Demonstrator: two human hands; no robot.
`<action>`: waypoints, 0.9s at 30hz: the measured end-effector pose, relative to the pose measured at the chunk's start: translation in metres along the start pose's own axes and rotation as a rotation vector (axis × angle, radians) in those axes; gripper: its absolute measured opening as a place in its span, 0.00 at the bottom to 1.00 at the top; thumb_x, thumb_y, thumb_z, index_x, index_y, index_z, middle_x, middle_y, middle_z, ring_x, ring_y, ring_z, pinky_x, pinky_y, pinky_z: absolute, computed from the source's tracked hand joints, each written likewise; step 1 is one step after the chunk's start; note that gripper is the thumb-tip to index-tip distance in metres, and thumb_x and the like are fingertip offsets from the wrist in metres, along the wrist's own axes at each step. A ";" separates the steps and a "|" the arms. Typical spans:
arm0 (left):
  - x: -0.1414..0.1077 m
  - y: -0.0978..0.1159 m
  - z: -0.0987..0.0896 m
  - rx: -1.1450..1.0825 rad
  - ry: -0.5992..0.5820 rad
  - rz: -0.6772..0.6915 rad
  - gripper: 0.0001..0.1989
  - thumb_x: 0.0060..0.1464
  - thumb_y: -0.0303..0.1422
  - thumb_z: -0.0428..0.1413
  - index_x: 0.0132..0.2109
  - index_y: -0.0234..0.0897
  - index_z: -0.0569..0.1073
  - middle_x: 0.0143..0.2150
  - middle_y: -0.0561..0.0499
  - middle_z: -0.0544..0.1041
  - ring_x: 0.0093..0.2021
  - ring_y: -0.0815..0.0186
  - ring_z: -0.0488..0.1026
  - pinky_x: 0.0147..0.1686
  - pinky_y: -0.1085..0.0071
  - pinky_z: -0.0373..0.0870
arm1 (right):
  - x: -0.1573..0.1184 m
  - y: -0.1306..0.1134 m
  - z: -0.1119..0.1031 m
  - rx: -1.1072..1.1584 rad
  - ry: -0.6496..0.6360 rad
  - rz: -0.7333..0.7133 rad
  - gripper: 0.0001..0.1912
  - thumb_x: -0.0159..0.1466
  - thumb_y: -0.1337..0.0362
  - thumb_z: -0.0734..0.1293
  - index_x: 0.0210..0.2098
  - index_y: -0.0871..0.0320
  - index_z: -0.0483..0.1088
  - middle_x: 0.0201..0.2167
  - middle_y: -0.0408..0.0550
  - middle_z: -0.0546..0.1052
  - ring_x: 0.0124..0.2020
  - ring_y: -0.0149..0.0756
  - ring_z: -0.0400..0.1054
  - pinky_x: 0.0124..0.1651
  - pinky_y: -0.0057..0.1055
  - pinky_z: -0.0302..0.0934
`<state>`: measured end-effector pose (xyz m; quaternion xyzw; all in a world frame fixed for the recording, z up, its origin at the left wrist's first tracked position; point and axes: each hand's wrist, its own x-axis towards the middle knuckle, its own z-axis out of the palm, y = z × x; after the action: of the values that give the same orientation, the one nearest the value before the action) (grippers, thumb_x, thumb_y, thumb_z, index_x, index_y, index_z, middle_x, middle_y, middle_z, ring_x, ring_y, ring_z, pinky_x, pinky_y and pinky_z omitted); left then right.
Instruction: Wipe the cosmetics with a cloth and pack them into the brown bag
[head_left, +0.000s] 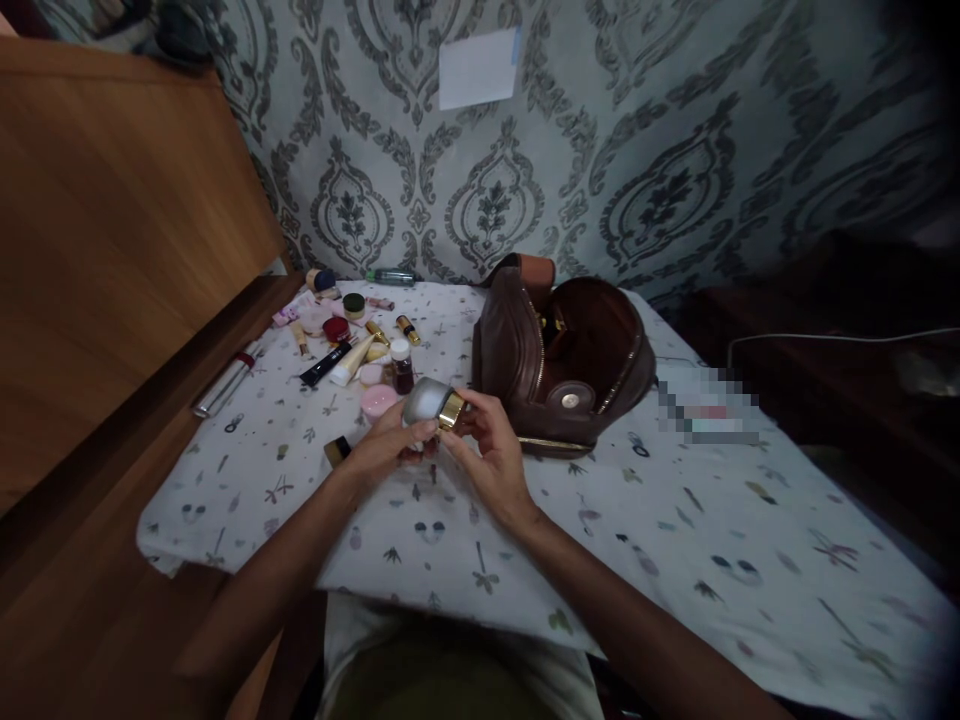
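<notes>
A frosted glass bottle with a gold cap point(427, 400) is held above the table between both hands. My left hand point(390, 448) is closed around its glass body from the left and below. The fingers of my right hand point(491, 450) grip the gold cap on the right side. Just behind the bottle stand a small dark red bottle with a white lid point(403, 368) and a round pink container point(379, 402). A black and gold item point(337, 451) lies beside my left wrist. To the right of the hands, an open brown bag point(510, 350) rests on the table.
Several tubes and jars, among them a black tube point(325, 364) and a red jar point(337, 328), lie at the back left. A silver cylinder point(225, 385) is near the left edge. A green bottle point(391, 277) lies by the wall. The printed cloth point(465, 580) covers the table.
</notes>
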<state>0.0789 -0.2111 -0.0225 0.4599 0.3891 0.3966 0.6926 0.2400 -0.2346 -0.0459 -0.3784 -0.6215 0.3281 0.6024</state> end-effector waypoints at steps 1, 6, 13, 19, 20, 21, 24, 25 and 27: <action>0.001 0.000 0.000 -0.013 0.001 -0.016 0.30 0.36 0.50 0.70 0.42 0.38 0.71 0.31 0.54 0.73 0.25 0.72 0.67 0.20 0.77 0.54 | 0.000 0.000 0.000 -0.044 0.005 -0.044 0.22 0.64 0.57 0.70 0.56 0.50 0.65 0.51 0.52 0.69 0.46 0.41 0.70 0.45 0.38 0.70; 0.002 0.000 0.001 -0.064 -0.006 -0.051 0.32 0.33 0.53 0.71 0.39 0.34 0.72 0.27 0.54 0.72 0.21 0.73 0.66 0.15 0.79 0.45 | -0.001 -0.002 -0.004 -0.282 -0.001 -0.206 0.22 0.66 0.59 0.68 0.58 0.50 0.66 0.54 0.55 0.68 0.55 0.46 0.67 0.50 0.43 0.70; 0.003 -0.001 0.002 -0.122 0.024 -0.047 0.34 0.35 0.60 0.66 0.36 0.35 0.71 0.25 0.53 0.73 0.17 0.74 0.66 0.12 0.81 0.40 | -0.003 -0.001 -0.006 -0.401 -0.043 -0.312 0.21 0.68 0.64 0.66 0.59 0.43 0.68 0.59 0.52 0.67 0.57 0.47 0.66 0.56 0.48 0.67; 0.005 0.000 0.002 -0.125 0.029 -0.086 0.33 0.39 0.62 0.62 0.36 0.35 0.73 0.20 0.53 0.72 0.15 0.73 0.65 0.11 0.81 0.39 | -0.005 -0.002 -0.005 -0.496 -0.035 -0.386 0.21 0.67 0.68 0.65 0.57 0.45 0.69 0.58 0.54 0.67 0.56 0.48 0.66 0.52 0.47 0.69; 0.005 0.000 0.003 -0.130 0.023 -0.091 0.33 0.39 0.61 0.63 0.36 0.35 0.73 0.20 0.53 0.72 0.15 0.73 0.65 0.11 0.81 0.40 | -0.004 -0.001 -0.005 -0.485 -0.028 -0.389 0.21 0.67 0.68 0.66 0.58 0.45 0.69 0.59 0.54 0.66 0.57 0.48 0.65 0.52 0.46 0.69; 0.005 0.001 0.003 -0.136 0.017 -0.098 0.32 0.39 0.60 0.64 0.36 0.35 0.73 0.20 0.53 0.72 0.15 0.73 0.65 0.11 0.81 0.40 | -0.004 0.000 -0.006 -0.474 -0.022 -0.383 0.21 0.67 0.67 0.66 0.58 0.45 0.69 0.59 0.53 0.65 0.57 0.47 0.65 0.53 0.46 0.69; 0.005 0.000 0.003 -0.149 0.016 -0.118 0.31 0.39 0.59 0.65 0.37 0.35 0.73 0.21 0.53 0.73 0.15 0.73 0.66 0.11 0.81 0.40 | -0.002 0.003 -0.007 -0.470 0.009 -0.337 0.23 0.66 0.63 0.68 0.60 0.45 0.66 0.58 0.54 0.65 0.59 0.49 0.64 0.56 0.49 0.67; 0.006 -0.001 0.003 -0.145 0.019 -0.131 0.31 0.39 0.59 0.65 0.36 0.35 0.73 0.21 0.52 0.73 0.15 0.73 0.66 0.11 0.81 0.40 | -0.002 0.003 -0.008 -0.479 0.020 -0.324 0.25 0.66 0.62 0.68 0.61 0.45 0.64 0.58 0.54 0.66 0.59 0.49 0.64 0.57 0.51 0.66; 0.007 -0.002 0.003 -0.126 0.040 -0.145 0.30 0.41 0.59 0.64 0.35 0.35 0.73 0.21 0.51 0.73 0.15 0.73 0.65 0.11 0.80 0.39 | 0.000 0.004 -0.009 -0.507 0.030 -0.315 0.27 0.66 0.62 0.69 0.63 0.46 0.61 0.56 0.54 0.67 0.58 0.50 0.65 0.59 0.52 0.64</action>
<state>0.0845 -0.2064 -0.0251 0.3780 0.4093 0.3782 0.7393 0.2492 -0.2334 -0.0488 -0.4205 -0.7257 0.0594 0.5413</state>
